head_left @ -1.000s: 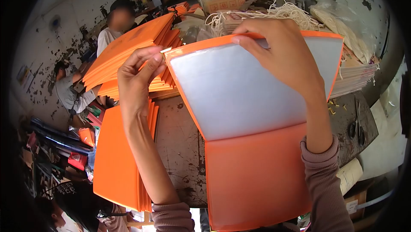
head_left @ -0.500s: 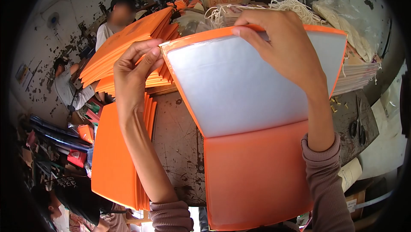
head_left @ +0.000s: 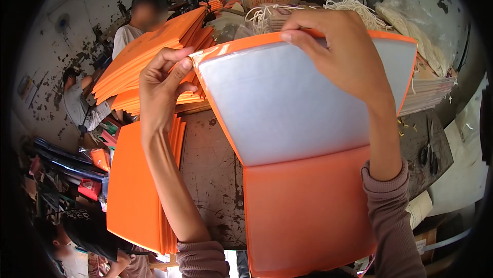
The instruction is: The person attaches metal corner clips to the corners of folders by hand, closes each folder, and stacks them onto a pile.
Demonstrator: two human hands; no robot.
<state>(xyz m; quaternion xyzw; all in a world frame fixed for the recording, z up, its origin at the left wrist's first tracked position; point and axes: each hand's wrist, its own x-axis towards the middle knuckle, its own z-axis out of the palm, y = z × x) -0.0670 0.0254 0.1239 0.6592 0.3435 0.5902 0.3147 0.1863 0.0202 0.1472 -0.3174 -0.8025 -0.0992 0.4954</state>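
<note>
Spreading open over the worn table point(head_left: 213, 157), the orange folder point(head_left: 308, 206) is held up by both hands, to the right of a pile of orange folders point(head_left: 134, 180). Its upper left corner is pinched between thumb and fingers of the left hand point(head_left: 162, 83); its top edge is gripped by the right hand point(head_left: 341, 54). It is judged light, with fairly stiff covers and a slick lining that could be creased, so it is best grasped by the bordered rim.
</note>
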